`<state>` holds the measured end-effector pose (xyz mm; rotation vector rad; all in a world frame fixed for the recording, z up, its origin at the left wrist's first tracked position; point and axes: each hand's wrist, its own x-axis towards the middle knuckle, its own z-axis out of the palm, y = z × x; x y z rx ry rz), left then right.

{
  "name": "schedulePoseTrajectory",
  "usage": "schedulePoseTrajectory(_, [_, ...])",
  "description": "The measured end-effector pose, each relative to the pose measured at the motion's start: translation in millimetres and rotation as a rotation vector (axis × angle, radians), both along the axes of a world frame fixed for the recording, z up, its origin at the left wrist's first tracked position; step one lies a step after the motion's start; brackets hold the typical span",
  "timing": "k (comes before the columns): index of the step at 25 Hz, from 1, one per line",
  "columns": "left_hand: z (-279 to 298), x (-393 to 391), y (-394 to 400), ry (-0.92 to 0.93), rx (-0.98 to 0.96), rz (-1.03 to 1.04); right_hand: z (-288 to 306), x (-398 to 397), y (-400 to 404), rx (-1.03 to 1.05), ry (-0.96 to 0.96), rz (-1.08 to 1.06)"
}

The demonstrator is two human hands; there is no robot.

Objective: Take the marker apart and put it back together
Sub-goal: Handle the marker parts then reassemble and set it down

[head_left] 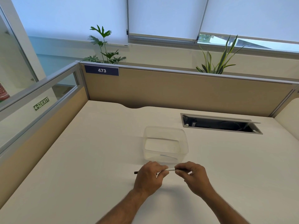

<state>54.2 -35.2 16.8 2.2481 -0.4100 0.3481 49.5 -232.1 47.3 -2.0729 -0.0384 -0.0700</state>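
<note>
Both forearms come in from the bottom edge and meet over the near middle of the desk [84,159]. Left hand [149,177] is back-up, wrist roughly straight, fingers curled around the marker [169,169], clenched on its barrel. A dark end of the marker pokes out past the left side of that hand; the white barrel shows in the gap between the two hands. Right hand [193,177] is angled inward, back-up too, thumb and fingertips pinched on the right end of the marker, where a dark section starts; can't tell if that is the cap or another part, mostly hidden by the fingers. Marker is held about level, just above the desk surface, not resting on it as far as visible. Just beyond the hands sits a clear plastic container [165,143], open top, upright. Farther back right is an open cable hatch [220,123] set in the desk. Partition behind carries a label 473 [102,70].
</note>
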Motion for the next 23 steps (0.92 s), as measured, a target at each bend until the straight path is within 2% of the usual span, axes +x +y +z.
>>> schedulePoseTrajectory(8, [-4.0,-0.6,1.8,0.003,0.028,-0.009,3.9,-1.0,0.3,0.004,0.051,0.037])
schedulePoseTrajectory(17, [-0.1,1.6,-2.0,-0.077,0.119,-0.053,5.9,2.9,-1.6,-0.081,0.066,0.139])
schedulePoseTrajectory(23, [1.1,0.0,1.8,-0.01,0.138,-0.045,1.1,1.5,-5.4,0.187,0.179,0.087])
